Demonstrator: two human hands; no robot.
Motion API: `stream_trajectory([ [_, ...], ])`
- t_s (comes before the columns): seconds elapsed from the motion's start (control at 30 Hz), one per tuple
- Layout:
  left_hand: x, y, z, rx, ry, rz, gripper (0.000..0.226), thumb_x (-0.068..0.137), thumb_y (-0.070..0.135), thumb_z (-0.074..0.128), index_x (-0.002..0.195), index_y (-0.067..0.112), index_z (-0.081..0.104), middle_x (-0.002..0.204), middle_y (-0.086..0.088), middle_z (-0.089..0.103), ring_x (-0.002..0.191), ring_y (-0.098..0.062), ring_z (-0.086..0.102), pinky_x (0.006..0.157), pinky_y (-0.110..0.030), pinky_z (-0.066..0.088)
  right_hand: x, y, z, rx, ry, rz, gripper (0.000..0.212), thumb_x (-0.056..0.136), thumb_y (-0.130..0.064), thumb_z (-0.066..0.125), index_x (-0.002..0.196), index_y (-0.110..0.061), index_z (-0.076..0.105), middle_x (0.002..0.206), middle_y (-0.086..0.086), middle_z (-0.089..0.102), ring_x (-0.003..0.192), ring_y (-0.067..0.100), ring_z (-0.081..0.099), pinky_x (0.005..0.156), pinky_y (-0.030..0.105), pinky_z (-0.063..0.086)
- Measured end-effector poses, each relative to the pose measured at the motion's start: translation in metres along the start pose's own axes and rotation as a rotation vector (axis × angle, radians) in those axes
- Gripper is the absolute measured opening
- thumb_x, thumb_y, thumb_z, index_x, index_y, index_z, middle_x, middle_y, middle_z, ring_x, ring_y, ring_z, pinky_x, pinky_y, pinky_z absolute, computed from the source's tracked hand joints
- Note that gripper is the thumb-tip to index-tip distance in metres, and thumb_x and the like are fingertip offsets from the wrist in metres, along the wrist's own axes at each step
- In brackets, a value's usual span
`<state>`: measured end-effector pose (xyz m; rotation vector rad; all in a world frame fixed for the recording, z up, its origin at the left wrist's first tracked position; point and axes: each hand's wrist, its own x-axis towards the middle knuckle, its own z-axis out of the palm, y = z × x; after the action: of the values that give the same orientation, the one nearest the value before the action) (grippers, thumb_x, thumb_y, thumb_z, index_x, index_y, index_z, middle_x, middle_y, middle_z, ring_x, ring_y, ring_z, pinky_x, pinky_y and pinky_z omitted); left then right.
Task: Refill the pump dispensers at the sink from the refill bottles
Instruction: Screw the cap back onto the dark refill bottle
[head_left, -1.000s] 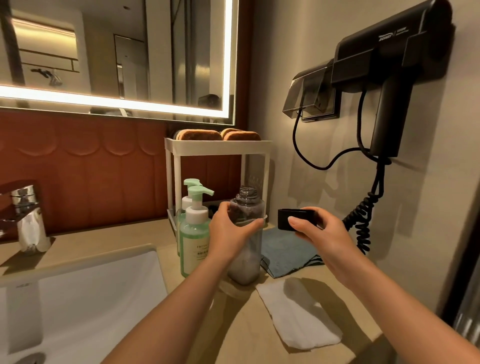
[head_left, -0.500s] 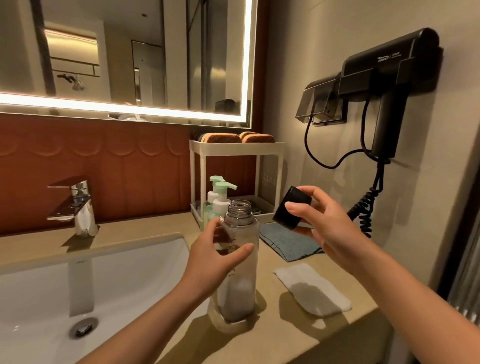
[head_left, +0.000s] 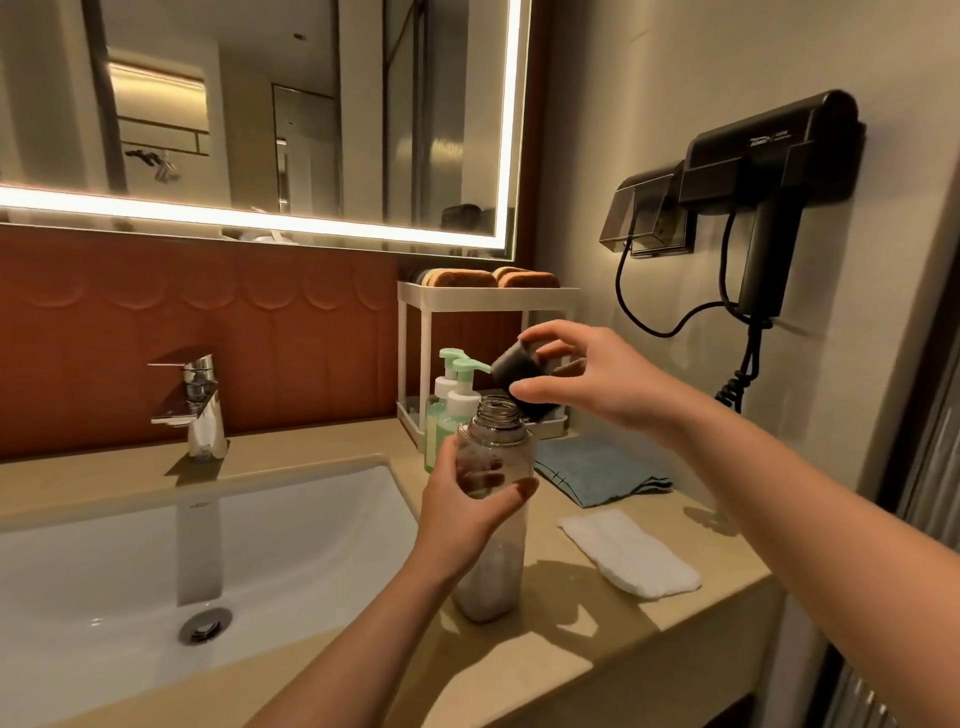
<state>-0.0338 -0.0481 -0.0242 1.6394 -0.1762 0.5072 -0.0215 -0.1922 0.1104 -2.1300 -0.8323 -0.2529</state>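
Clear refill bottle (head_left: 491, 571) upright on counter (head_left: 571, 649), at 3 o'clock of sink (head_left: 156, 545), mouth open. Left hand (head_left: 462, 514) wraps its upper body. Right hand (head_left: 597, 379) pinches black cap (head_left: 514, 366), tilted, at 1 o'clock of the mouth. Pump dispensers (head_left: 457, 410) at bottle's 11 o'clock.
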Motion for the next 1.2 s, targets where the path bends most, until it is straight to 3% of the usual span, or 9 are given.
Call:
stream_trajectory([
  [0.1, 0.001, -0.004, 0.002, -0.017, 0.013, 0.010, 0.072, 0.070, 0.021, 0.080, 0.131, 0.026, 0.041, 0.117, 0.001, 0.061, 0.106, -0.015, 0.059, 0.093, -0.041, 0.051, 0.008, -0.006, 0.003, -0.137, -0.099, -0.021, 0.053, 0.079, -0.026, 0.071, 0.127, -0.024, 0.049, 0.110, -0.005, 0.052, 0.095, 0.009, 0.054, 0.069, 0.014, 0.047],
  [0.33, 0.001, -0.007, 0.007, 0.000, 0.050, 0.019, 0.069, 0.073, 0.023, 0.076, 0.131, 0.022, 0.039, 0.121, -0.001, 0.058, 0.108, -0.015, 0.057, 0.089, -0.031, 0.051, 0.024, -0.013, 0.008, -0.278, -0.249, -0.035, 0.055, 0.080, -0.026, 0.070, 0.131, -0.023, 0.048, 0.123, 0.000, 0.053, 0.103, 0.013, 0.050, 0.069, 0.014, 0.046],
  [0.67, 0.003, -0.007, 0.005, -0.016, 0.031, 0.021, 0.064, 0.073, 0.021, 0.076, 0.125, 0.030, 0.040, 0.119, 0.000, 0.059, 0.105, -0.012, 0.058, 0.092, -0.039, 0.052, 0.033, -0.019, 0.006, -0.385, -0.448, -0.001, 0.055, 0.081, -0.026, 0.069, 0.132, -0.028, 0.048, 0.135, -0.001, 0.047, 0.118, 0.019, 0.047, 0.087, 0.028, 0.047],
  [0.73, 0.003, -0.008, 0.005, -0.019, 0.019, 0.021, 0.061, 0.074, 0.018, 0.076, 0.122, 0.033, 0.040, 0.116, 0.002, 0.059, 0.104, -0.013, 0.059, 0.092, -0.038, 0.052, 0.034, -0.022, 0.005, -0.436, -0.428, -0.003, 0.055, 0.079, -0.031, 0.070, 0.130, -0.026, 0.050, 0.131, 0.000, 0.051, 0.114, 0.016, 0.049, 0.086, 0.027, 0.047],
  [0.87, 0.003, -0.007, 0.006, -0.009, 0.015, 0.030, 0.061, 0.074, 0.022, 0.075, 0.120, 0.036, 0.038, 0.115, 0.007, 0.057, 0.106, -0.010, 0.056, 0.088, -0.027, 0.050, 0.033, -0.030, 0.022, -0.759, -0.217, -0.080, 0.052, 0.074, -0.055, 0.066, 0.109, -0.018, 0.062, 0.099, 0.001, 0.064, 0.087, 0.014, 0.058, 0.062, 0.016, 0.045],
  [0.93, 0.003, -0.007, 0.005, -0.009, 0.012, 0.030, 0.062, 0.074, 0.025, 0.075, 0.123, 0.034, 0.038, 0.118, 0.005, 0.058, 0.108, -0.011, 0.056, 0.088, -0.026, 0.048, 0.031, -0.028, 0.035, -0.980, -0.078, -0.150, 0.051, 0.075, -0.069, 0.054, 0.090, -0.019, 0.056, 0.076, -0.003, 0.057, 0.071, 0.012, 0.055, 0.055, 0.020, 0.040],
  [1.0, 0.004, -0.007, 0.004, -0.018, 0.012, 0.021, 0.065, 0.074, 0.028, 0.075, 0.127, 0.030, 0.039, 0.120, 0.002, 0.059, 0.110, -0.014, 0.056, 0.092, -0.031, 0.048, 0.030, -0.024, 0.044, -1.100, 0.021, -0.201, 0.056, 0.078, -0.074, 0.040, 0.089, -0.021, 0.051, 0.069, -0.007, 0.049, 0.068, 0.010, 0.050, 0.055, 0.022, 0.035],
  [1.1, 0.004, -0.007, 0.003, -0.031, 0.005, -0.003, 0.073, 0.071, 0.032, 0.076, 0.133, 0.024, 0.037, 0.121, 0.000, 0.059, 0.113, -0.017, 0.055, 0.097, -0.037, 0.047, 0.029, -0.016, 0.049, -1.029, 0.056, -0.173, 0.064, 0.081, -0.072, 0.037, 0.108, -0.016, 0.051, 0.092, -0.005, 0.041, 0.093, 0.014, 0.043, 0.067, 0.027, 0.038],
  [1.2, 0.003, -0.008, 0.004, -0.012, -0.003, -0.018, 0.085, 0.064, 0.045, 0.074, 0.136, 0.025, 0.034, 0.124, 0.000, 0.057, 0.114, -0.018, 0.055, 0.098, -0.039, 0.047, 0.028, -0.012, 0.059, -0.727, 0.021, -0.099, 0.049, 0.084, -0.063, 0.046, 0.096, -0.015, 0.049, 0.091, -0.002, 0.046, 0.084, 0.013, 0.045, 0.063, 0.023, 0.037],
])
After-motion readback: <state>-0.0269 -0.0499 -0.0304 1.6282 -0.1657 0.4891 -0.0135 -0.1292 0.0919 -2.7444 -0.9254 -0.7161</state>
